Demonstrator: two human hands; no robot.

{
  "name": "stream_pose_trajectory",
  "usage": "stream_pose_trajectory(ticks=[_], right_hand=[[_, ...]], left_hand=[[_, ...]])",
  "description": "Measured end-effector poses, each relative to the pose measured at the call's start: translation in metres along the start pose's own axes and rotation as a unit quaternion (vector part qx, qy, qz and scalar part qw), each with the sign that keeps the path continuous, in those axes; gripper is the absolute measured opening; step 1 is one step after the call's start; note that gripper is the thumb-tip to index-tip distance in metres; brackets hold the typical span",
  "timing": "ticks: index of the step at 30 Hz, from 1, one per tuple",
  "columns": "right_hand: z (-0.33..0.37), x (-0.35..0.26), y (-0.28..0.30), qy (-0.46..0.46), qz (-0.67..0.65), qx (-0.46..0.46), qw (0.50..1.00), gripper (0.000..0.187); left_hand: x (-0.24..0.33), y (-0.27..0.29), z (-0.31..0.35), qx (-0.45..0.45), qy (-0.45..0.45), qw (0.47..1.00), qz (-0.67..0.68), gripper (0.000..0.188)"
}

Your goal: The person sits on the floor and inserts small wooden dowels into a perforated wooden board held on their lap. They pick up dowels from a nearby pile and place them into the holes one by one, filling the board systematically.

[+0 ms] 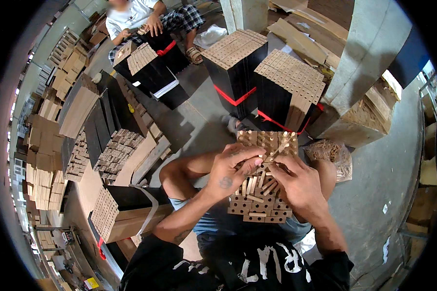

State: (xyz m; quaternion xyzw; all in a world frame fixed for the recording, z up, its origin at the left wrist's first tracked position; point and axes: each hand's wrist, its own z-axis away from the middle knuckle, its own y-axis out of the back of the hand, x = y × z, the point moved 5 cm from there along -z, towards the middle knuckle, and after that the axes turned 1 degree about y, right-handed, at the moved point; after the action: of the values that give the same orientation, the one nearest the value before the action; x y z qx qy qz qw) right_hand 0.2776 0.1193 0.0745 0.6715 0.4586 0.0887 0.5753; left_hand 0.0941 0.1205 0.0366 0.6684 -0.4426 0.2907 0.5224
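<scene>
A bundle of drilled wooden boards (238,208) stands between my knees, its end faces up and dotted with round holes. Wooden dowels (252,184) lie loose across the middle of it, and others stick up from the holes along its far part. Over the left half, my left hand (240,165) is closed, with a wooden dowel pinched between thumb and forefinger. My right hand (294,177) rests on the right half, its fingers curled down at the loose dowels; what its fingertips grip is hidden.
A clear bag of dowels (332,155) lies by my right knee. Strapped black board bundles (235,72) stand ahead, near a concrete pillar (369,48). Another bundle (116,213) is at my left, with stacked boards (116,145) beyond. A person (150,24) sits at the far left.
</scene>
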Motion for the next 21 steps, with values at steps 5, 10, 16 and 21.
stream_pose_trajectory(ticks=[5,10,16,21], right_hand=[[0.005,0.008,-0.002,-0.019,-0.019,0.008,1.000,0.039],[-0.010,0.011,-0.008,-0.018,0.031,-0.048,0.998,0.029],[-0.013,0.012,0.008,-0.046,-0.056,-0.017,0.997,0.033],[-0.001,0.031,0.027,-0.123,-0.087,0.097,0.984,0.037]], left_hand=[[0.010,-0.005,-0.002,-0.005,-0.108,0.992,-0.060,0.017],[0.017,0.001,0.001,-0.041,-0.190,0.968,-0.162,0.020],[0.011,-0.003,0.004,-0.046,-0.144,0.976,-0.157,0.022],[0.007,0.000,0.008,-0.041,-0.125,0.982,-0.135,0.020]])
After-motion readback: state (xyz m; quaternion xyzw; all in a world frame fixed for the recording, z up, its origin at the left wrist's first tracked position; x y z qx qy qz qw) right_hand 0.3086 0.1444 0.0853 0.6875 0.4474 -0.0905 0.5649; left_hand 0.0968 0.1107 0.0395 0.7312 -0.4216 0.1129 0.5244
